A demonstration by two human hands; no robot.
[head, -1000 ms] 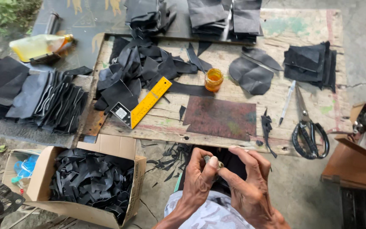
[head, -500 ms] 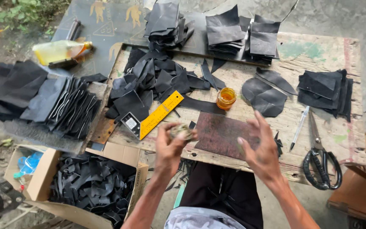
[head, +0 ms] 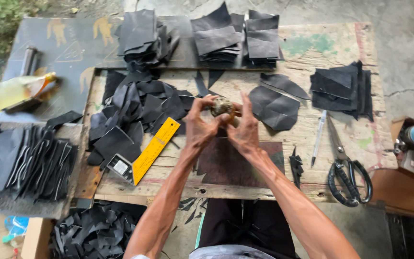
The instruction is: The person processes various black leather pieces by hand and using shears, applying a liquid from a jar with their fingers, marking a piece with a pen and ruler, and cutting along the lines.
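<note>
Worn wooden worktable (head: 312, 158) crowded with black leather offcuts, your two hands joined over its centre.

Your left hand (head: 200, 127) and your right hand (head: 245, 132) are both pressed around a small round, dull greyish object (head: 223, 106), fingertips pinching it from each side, just above the dark brown rectangular cutting mat (head: 238, 165) in the middle of the frame. Because the object is small and round and sits only at the fingertips, it could slip out, I think, and roll into the loose pile of black leather pieces (head: 137, 103) at centre left, where it would be hard to find. If it falls forward it may go over the near table edge toward the cardboard box of black scraps (head: 92, 232) at lower left. Your right elbow is also near the large black-handled scissors (head: 348, 175) at the right edge; a wide movement could push them off.
</note>
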